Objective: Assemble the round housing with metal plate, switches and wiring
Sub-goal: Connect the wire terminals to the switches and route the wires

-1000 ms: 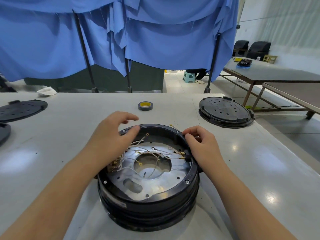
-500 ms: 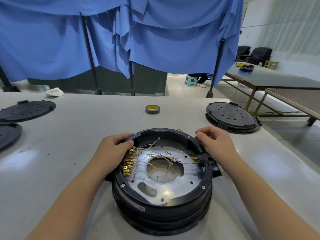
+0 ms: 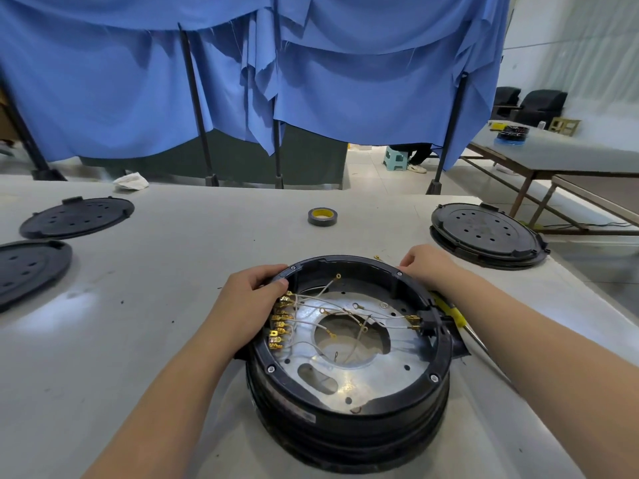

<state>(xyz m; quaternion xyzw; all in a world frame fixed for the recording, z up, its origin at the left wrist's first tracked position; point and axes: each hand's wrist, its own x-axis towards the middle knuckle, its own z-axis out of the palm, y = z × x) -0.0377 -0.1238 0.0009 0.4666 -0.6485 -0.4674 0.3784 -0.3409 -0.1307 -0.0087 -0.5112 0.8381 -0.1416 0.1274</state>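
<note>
The round black housing [image 3: 349,414] stands on the grey table in front of me, open side up. Inside it lies a shiny metal plate [image 3: 377,371] with a large centre hole. White wires [image 3: 345,311] with brass terminals cross the plate, and a row of brass switch terminals [image 3: 278,323] lines the left inner wall. My left hand [image 3: 249,305] grips the housing's left rim, thumb on top. My right hand [image 3: 427,262] holds the far right rim, fingers curled over its outer edge.
A yellow-handled screwdriver [image 3: 456,318] lies right of the housing, under my right forearm. A tape roll [image 3: 322,216] sits farther back. Black round lids lie at the far right [image 3: 485,233] and at the left [image 3: 76,216]. A blue curtain hangs behind the table.
My left hand moved out from over the wires to the left rim, uncovering the brass terminals. My right hand slid back along the right rim. The camera view shifted left.
</note>
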